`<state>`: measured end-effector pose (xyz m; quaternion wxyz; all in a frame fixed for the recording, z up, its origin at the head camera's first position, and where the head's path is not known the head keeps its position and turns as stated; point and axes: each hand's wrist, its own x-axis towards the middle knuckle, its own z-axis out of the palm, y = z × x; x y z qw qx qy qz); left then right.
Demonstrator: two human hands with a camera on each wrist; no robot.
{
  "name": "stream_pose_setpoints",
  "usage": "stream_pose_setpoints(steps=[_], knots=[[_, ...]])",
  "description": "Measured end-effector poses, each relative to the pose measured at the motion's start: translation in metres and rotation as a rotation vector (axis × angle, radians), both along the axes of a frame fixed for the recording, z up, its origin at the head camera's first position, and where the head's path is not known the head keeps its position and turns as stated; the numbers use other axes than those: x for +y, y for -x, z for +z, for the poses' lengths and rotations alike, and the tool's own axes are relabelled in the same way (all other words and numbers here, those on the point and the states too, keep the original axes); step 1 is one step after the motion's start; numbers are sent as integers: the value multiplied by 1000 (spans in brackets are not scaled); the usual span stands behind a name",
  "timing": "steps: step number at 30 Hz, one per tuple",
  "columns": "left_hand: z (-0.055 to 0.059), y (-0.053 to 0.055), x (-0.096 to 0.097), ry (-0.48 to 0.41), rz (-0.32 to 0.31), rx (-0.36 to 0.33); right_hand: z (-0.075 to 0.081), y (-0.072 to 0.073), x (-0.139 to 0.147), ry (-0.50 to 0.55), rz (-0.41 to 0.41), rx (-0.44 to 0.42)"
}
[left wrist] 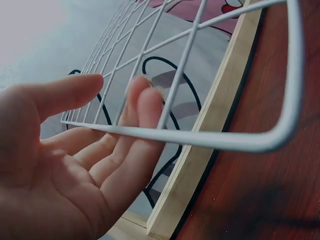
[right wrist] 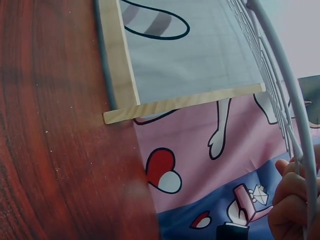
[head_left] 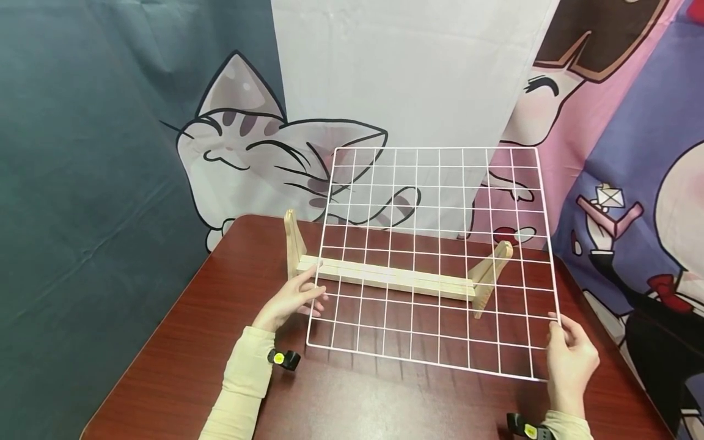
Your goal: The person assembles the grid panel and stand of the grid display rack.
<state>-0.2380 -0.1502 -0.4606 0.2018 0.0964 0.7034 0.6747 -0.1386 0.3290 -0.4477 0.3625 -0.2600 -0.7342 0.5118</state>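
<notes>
A white wire grid panel (head_left: 412,241) is held tilted up over the table, overlapping a pale wooden stand in the head view. My left hand (head_left: 291,299) is at the panel's lower left edge. In the left wrist view, the left fingers (left wrist: 117,160) curl round the edge wire from beneath, and the thumb stands apart from it. My right hand (head_left: 572,360) grips the lower right side, its fingers (right wrist: 292,195) wrapped at the edge wire. Behind the panel, the wooden stand (head_left: 379,275) has a long crossbar between two upright end pieces.
The stand rests on a dark red-brown wooden table (head_left: 181,348). A printed cloth backdrop (head_left: 412,67) with cartoon figures hangs right behind the table's far edge. Each wrist wears a small black camera, such as the left one (head_left: 288,359).
</notes>
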Motion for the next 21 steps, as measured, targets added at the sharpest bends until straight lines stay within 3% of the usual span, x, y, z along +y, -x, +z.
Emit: stream_pose_setpoints(steps=[8,15,21], knots=[[0,0,-6,64,-92,0,-5,1,1,5,-12,-11],[-2,-6,-9,4,-185,-71,-5,3,2,29,-5,37],[-1,-5,-12,-40,-206,-28,-4,1,0,111,5,95]])
